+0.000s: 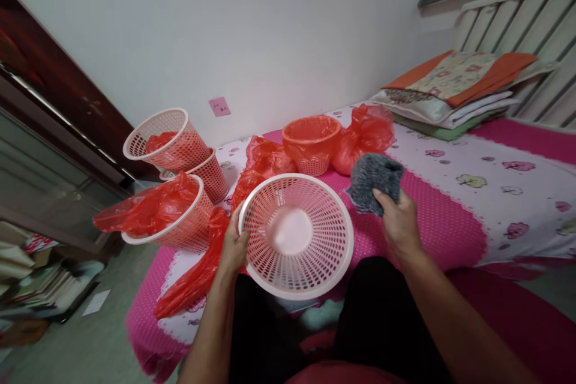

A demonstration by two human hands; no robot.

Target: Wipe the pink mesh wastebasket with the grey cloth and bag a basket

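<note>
My left hand [234, 245] grips the rim of a pale pink plastic basket [290, 231], its perforated inside turned up toward me. The basket is tilted above my lap and holds nothing that I can see. To its right, my right hand [400, 222] is closed on a dark grey cloth [374, 180], apart from the basket. Just behind stands another pink basket [314, 165] lined with a red plastic bag. A long red plastic bag [195, 279] lies on the bed beside my left hand.
Several pink baskets [191, 216] with red bags stand at the left of the bed [450, 204]. A full red bag [360, 138] sits near the wall. Folded bedding [454, 93] lies at the right, by a radiator [531, 30]. Books and papers [49, 282] are on the floor at left.
</note>
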